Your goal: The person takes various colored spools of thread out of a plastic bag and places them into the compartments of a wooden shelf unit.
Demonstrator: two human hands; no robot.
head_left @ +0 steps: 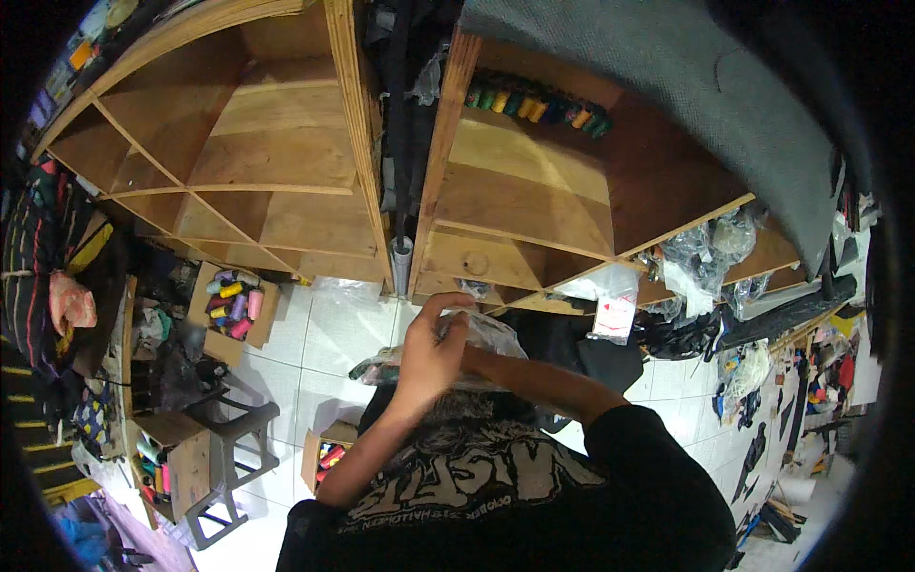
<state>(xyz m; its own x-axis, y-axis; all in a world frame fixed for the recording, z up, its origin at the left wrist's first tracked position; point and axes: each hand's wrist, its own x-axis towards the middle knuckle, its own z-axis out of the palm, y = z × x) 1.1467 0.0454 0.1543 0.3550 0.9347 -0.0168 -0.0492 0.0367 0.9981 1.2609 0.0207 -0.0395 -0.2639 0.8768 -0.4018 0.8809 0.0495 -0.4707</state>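
In front of my chest, a clear plastic bag (494, 334) with dark and greenish contents bulges out on both sides of my hands. My left hand (429, 348) is closed at the bag, its fingers curled over at the top. My right forearm crosses from the right and meets the left hand. Of my right hand (460, 336) only a small part shows beside the left; its fingers are mostly hidden.
Wooden shelves (286, 157) stand ahead, one holding a row of thread spools (534, 107). On the left are a box of colourful thread cones (235, 303), a grey plastic stool (229, 443) and another carton (172, 448). A small box (329, 453) sits beside me. Plastic-wrapped goods (701, 257) fill the right shelf.
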